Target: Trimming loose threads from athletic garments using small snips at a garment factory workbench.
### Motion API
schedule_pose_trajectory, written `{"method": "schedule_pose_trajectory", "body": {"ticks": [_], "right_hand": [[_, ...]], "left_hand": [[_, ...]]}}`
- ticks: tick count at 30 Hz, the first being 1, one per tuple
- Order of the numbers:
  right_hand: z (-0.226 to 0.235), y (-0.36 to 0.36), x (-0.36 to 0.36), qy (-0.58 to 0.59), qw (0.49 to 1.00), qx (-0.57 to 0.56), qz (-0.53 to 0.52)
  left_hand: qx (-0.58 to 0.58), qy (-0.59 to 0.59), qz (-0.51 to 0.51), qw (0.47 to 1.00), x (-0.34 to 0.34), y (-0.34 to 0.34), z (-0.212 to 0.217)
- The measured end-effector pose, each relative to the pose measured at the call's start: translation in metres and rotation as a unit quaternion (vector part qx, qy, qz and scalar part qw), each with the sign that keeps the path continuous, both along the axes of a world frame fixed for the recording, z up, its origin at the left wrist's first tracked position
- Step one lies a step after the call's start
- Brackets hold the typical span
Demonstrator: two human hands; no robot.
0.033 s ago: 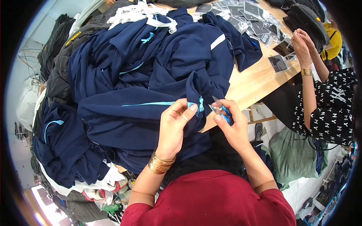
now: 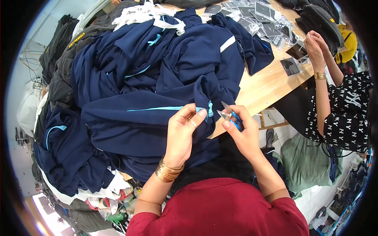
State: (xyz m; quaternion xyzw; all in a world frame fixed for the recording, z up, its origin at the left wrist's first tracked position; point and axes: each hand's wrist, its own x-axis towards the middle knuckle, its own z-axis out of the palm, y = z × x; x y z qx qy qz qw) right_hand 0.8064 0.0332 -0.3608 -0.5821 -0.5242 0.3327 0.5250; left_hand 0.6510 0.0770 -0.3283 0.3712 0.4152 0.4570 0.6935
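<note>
Grip on the left hand is a pinch on the navy garment, right by its light-blue trim. Right hand's got blue snips, blades apart, just beside it. Garment's heaped with other navy clothes on the worktop.

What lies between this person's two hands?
In the head view, between the left hand and the right hand lie the light-blue edge of the navy garment and the parted blades of the snips.
</note>
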Motion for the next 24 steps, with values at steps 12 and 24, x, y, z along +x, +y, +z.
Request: {"method": "schedule_pose_trajectory", "body": {"ticks": [12, 24], "right_hand": [[-0.003, 0.0, -0.017, 0.018, 1.0, -0.014, -0.001], [-0.001, 0.0, -0.02, -0.033, 0.999, -0.004, -0.027]], "left_hand": [[-0.036, -0.105, 0.053, 0.992, 0.012, -0.013, -0.012], [-0.048, -0.171, 0.083, 0.981, 0.021, -0.02, -0.018]]}}
